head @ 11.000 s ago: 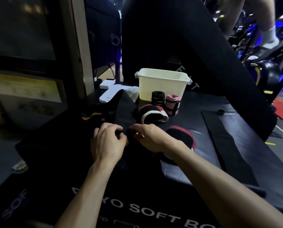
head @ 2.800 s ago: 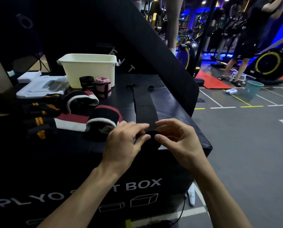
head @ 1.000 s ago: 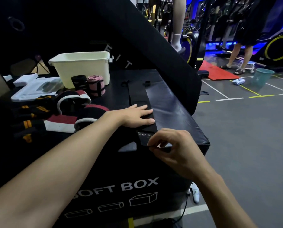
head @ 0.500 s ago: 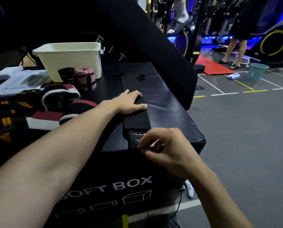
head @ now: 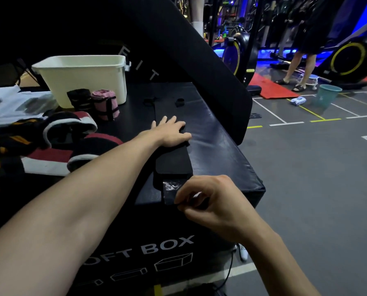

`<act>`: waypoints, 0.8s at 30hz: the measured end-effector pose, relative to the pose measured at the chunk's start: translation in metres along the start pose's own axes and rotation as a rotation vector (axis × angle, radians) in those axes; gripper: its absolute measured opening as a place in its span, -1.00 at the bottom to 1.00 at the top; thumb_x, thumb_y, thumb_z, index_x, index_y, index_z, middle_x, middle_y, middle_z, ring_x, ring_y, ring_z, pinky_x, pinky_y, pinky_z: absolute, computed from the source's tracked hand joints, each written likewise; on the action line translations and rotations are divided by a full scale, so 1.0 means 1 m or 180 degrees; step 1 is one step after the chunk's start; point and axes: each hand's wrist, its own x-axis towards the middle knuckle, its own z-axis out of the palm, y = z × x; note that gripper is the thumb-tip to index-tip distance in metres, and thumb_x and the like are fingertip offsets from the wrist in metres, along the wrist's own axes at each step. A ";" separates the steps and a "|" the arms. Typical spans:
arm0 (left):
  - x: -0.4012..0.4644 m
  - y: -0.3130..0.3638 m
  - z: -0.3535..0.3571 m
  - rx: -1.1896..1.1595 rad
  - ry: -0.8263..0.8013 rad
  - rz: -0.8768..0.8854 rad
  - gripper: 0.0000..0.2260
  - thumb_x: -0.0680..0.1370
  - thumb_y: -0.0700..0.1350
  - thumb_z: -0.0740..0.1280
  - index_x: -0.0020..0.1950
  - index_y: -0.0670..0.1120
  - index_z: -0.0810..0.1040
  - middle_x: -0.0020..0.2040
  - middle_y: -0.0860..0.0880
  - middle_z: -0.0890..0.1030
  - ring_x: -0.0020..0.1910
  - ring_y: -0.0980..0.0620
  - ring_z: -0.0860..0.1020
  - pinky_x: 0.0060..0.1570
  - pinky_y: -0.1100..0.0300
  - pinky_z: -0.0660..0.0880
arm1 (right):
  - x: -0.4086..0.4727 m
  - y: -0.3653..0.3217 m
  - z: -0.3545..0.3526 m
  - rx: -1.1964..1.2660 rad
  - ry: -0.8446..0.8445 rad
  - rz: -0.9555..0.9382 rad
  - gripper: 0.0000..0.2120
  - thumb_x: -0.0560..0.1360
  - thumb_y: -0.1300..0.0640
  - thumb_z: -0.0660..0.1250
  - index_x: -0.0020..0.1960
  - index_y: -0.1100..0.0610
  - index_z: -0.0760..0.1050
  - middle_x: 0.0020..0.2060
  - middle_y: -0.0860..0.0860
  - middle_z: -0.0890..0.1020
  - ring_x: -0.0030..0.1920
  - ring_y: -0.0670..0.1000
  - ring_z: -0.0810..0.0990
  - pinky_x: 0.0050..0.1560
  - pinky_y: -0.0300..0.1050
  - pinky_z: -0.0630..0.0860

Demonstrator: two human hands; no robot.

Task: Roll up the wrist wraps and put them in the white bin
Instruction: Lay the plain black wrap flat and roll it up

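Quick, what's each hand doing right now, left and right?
Left hand: open, pressed flat on the black wrist wrap.
Right hand: closed, pinching the near end of that wrap at the box edge.

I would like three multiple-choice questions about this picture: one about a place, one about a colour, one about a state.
1. Where do the two rolled wraps stand?
A. inside the white bin
B. on the box top, in front of the white bin
C. on the floor

2. What colour is the rolled wrap beside the black rolled wrap?
A. green
B. yellow
C. pink

3. What does the left hand do?
A. presses flat on the black wrist wrap
B. lifts the bin
C. hangs idle

Answers:
1 B: the black rolled wrap and its neighbour stand before the white bin.
2 C: the pink rolled wrap shows it.
3 A: the left hand lies with straight fingers on the black wrist wrap; the right hand pinches its near end.
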 end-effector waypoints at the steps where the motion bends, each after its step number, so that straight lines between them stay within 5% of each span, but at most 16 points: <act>1: -0.001 -0.001 0.002 -0.0025 0.0005 0.0019 -0.38 0.63 0.23 0.14 0.67 0.12 0.10 0.70 -0.04 -0.06 0.67 -0.14 -0.16 0.58 -0.25 -0.20 | 0.000 0.000 0.000 -0.0029 0.0019 -0.0014 -0.83 0.42 0.30 0.48 -0.11 0.05 0.67 -0.21 -0.15 0.67 -0.20 -0.15 0.65 -0.18 -0.37 0.50; 5: -0.010 -0.007 0.004 -0.0292 0.0408 0.0140 -0.44 0.68 0.23 0.13 0.66 0.11 0.16 0.70 0.01 -0.02 0.67 -0.11 -0.14 0.57 -0.24 -0.25 | -0.002 -0.002 0.001 -0.0125 0.0105 -0.0057 -0.86 0.44 0.26 0.48 -0.09 0.04 0.66 -0.19 -0.13 0.67 -0.18 -0.15 0.65 -0.16 -0.30 0.57; 7: -0.021 -0.007 -0.004 -0.0690 0.0905 0.0240 -0.54 0.69 0.17 0.18 0.56 0.03 0.39 0.65 -0.05 0.21 0.65 -0.11 0.09 0.59 -0.17 -0.06 | -0.003 -0.003 0.001 -0.0223 0.0189 -0.0116 -0.86 0.44 0.24 0.48 -0.09 0.02 0.64 -0.19 -0.14 0.66 -0.19 -0.16 0.64 -0.16 -0.26 0.58; 9: -0.042 -0.007 -0.014 -0.1084 0.1500 0.0590 -0.71 0.67 0.04 0.30 0.32 -0.03 0.62 0.40 -0.07 0.53 0.42 -0.04 0.46 0.45 0.09 0.31 | -0.004 -0.004 0.003 -0.0280 0.0324 -0.0166 -0.86 0.44 0.23 0.49 -0.09 0.01 0.63 -0.19 -0.14 0.65 -0.19 -0.15 0.64 -0.17 -0.19 0.60; 11: -0.079 -0.008 -0.021 -0.1384 0.1781 0.0902 -0.87 0.62 -0.03 0.40 0.11 0.01 0.71 0.08 0.01 0.66 0.05 0.07 0.62 0.13 0.20 0.50 | -0.005 -0.005 0.005 -0.0315 0.0450 -0.0180 -0.86 0.44 0.21 0.50 -0.09 0.00 0.63 -0.19 -0.14 0.66 -0.20 -0.13 0.64 -0.19 -0.11 0.60; 15: -0.168 -0.016 -0.019 -0.1635 0.1452 0.1213 -0.95 0.58 -0.08 0.48 0.00 0.00 0.75 -0.14 0.12 0.72 -0.22 0.16 0.65 -0.14 0.27 0.53 | -0.004 -0.012 0.006 -0.0261 0.0615 -0.0083 -0.86 0.44 0.22 0.51 -0.09 0.00 0.65 -0.19 -0.14 0.67 -0.19 -0.11 0.66 -0.20 -0.04 0.62; 21: -0.237 -0.030 0.012 -0.1877 0.1127 0.1103 -0.82 0.56 -0.15 0.50 0.14 -0.01 0.73 0.00 0.09 0.72 0.00 0.08 0.69 0.04 0.23 0.57 | 0.006 -0.021 0.015 -0.0483 0.0749 0.0272 -0.91 0.39 0.05 0.44 -0.10 -0.07 0.63 -0.25 -0.20 0.67 -0.20 -0.17 0.65 -0.19 0.00 0.62; 24: -0.242 -0.027 0.022 -0.1846 0.1238 0.1055 -0.84 0.54 -0.14 0.51 0.11 0.00 0.74 -0.04 0.10 0.69 -0.04 0.06 0.68 0.00 0.20 0.58 | 0.010 -0.025 0.018 -0.0551 0.0680 0.0338 -0.90 0.41 0.09 0.47 -0.09 -0.07 0.65 -0.25 -0.21 0.67 -0.18 -0.17 0.65 -0.17 -0.02 0.63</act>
